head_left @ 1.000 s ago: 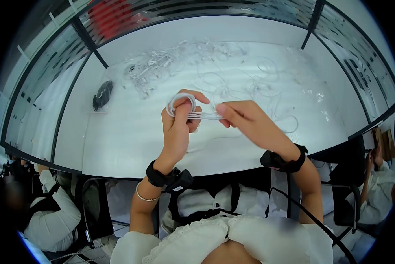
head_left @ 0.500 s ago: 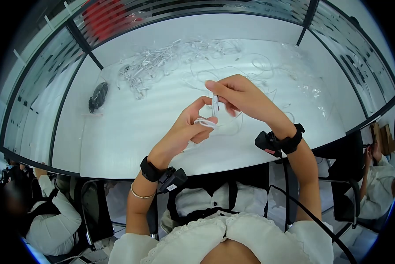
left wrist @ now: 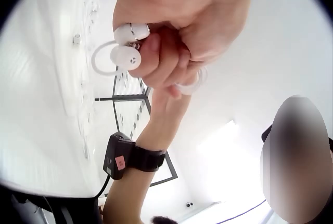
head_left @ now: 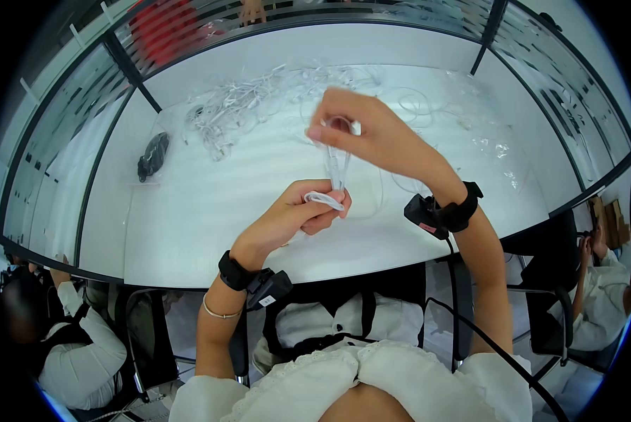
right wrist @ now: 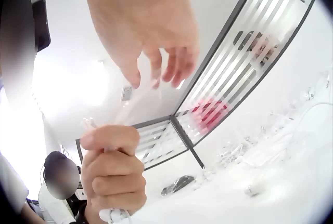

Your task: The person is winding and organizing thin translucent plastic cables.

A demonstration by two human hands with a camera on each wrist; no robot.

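Observation:
My left hand [head_left: 305, 211] grips a bundle of white earphones, its coiled cable [head_left: 336, 172] rising from the fist and a small loop lying over the thumb side. Two white earbuds [left wrist: 126, 56] stick out beside the curled fingers in the left wrist view. Above that fist is my right hand [head_left: 365, 130], blurred in the head view, with a cable loop showing inside the curve of its fingers. In the right wrist view its thumb and fingers [right wrist: 179, 68] hang bent and apart, with no cable clearly pinched between them.
A tangled heap of white cables [head_left: 238, 98] lies at the back left of the white table [head_left: 189, 225]. Loose cables [head_left: 414, 105] and clear plastic bags [head_left: 502, 148] lie farther right. A bagged black item [head_left: 154, 155] is near the left panel. Low partitions enclose the table.
My right hand has moved up and left, from pinching the cable beside my left hand to above it. The bundle has turned from level to upright in my left hand, which has shifted slightly down.

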